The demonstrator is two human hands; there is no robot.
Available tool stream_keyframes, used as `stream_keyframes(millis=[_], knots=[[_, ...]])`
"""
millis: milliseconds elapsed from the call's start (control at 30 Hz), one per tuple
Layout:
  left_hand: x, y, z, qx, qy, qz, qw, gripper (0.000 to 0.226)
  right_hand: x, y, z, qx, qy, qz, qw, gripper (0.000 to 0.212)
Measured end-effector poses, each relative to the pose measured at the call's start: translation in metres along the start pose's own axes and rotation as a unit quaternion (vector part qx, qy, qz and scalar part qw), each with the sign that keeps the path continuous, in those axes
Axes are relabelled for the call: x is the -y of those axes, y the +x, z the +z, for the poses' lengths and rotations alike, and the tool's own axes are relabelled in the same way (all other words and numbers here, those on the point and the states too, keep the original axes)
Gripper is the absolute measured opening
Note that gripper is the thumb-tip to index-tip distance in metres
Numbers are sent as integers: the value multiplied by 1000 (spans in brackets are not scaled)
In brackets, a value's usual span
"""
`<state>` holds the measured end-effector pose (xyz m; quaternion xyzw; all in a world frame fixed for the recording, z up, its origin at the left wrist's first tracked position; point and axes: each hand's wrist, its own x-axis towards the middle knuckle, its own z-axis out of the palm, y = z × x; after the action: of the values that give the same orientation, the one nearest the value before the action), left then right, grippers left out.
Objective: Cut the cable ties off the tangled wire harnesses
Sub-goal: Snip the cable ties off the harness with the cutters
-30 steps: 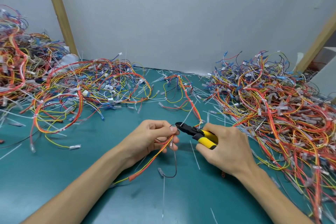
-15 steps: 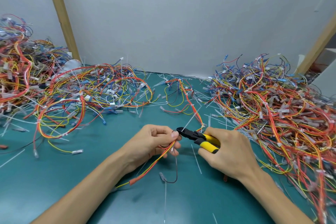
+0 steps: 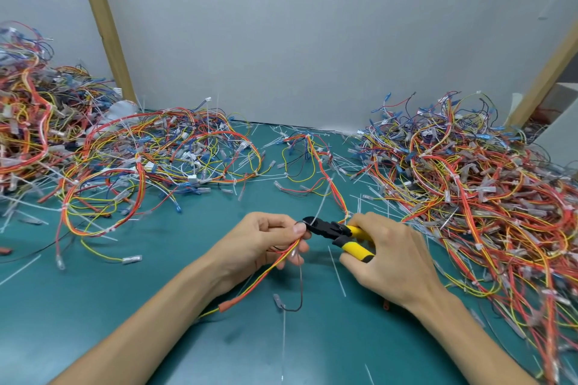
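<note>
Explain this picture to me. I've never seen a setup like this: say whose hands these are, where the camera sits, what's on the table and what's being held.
There is no machine here. These are a person's two bare hands, filmed by one wide-angle camera worn on the head, looking forward and down. That is why both forearms enter from the bottom edge.

The left hand pinches a thin wire harness of orange and yellow wires. The right hand grips yellow-handled cutters, whose black tip sits at the left fingertips, right by the harness.

On the green table lie tangled wires: a right heap and a left heap. Loose white cable ties are scattered between them. A grey wall stands behind.
</note>
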<state>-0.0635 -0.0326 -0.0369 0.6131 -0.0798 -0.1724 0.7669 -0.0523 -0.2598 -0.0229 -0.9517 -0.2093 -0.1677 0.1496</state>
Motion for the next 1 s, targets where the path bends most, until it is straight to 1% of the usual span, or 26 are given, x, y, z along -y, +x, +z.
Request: stream_keyframes(millis=[133, 233, 400, 533, 600, 633, 700, 733, 833, 933, 1000], knots=[[1, 0, -1, 3, 1, -5, 1000, 22, -1, 0, -4, 7, 5, 6, 1000, 22], [1, -1, -1, 4, -3, 1, 1000, 17, 1, -1, -4, 2, -3, -8, 1000, 19], [1, 0, -1, 4, -5, 0, 1000, 15, 0, 0, -3, 17, -16, -3, 1000, 24], [1, 0, -1, 6, 3, 6, 1000, 16, 0, -1, -3, 10, -26, -19, 999, 22], [2, 0, -1, 0, -1, 14, 1000, 17, 2, 0, -1, 27, -41, -23, 999, 29], [2, 1, -1, -3, 1, 18, 1000, 17, 2, 1, -1, 33, -43, -21, 998, 28], [4, 2, 0, -7, 11, 22, 1000, 17, 4, -1, -2, 33, -31, -9, 999, 14], [4, 2, 0, -9, 16, 22, 1000, 17, 4, -1, -3, 29, -16, -3, 999, 12], [4, 2, 1, -10, 19, 23, 1000, 20, 4, -2, -6, 33, 8, 12, 999, 19], [4, 1, 1, -9, 14, 30, 999, 18, 4, -3, -2, 23, -18, 2, 1000, 14], [4, 1, 2, -10, 8, 34, 999, 18, 3, -2, 1, 22, -32, -7, 999, 20]])
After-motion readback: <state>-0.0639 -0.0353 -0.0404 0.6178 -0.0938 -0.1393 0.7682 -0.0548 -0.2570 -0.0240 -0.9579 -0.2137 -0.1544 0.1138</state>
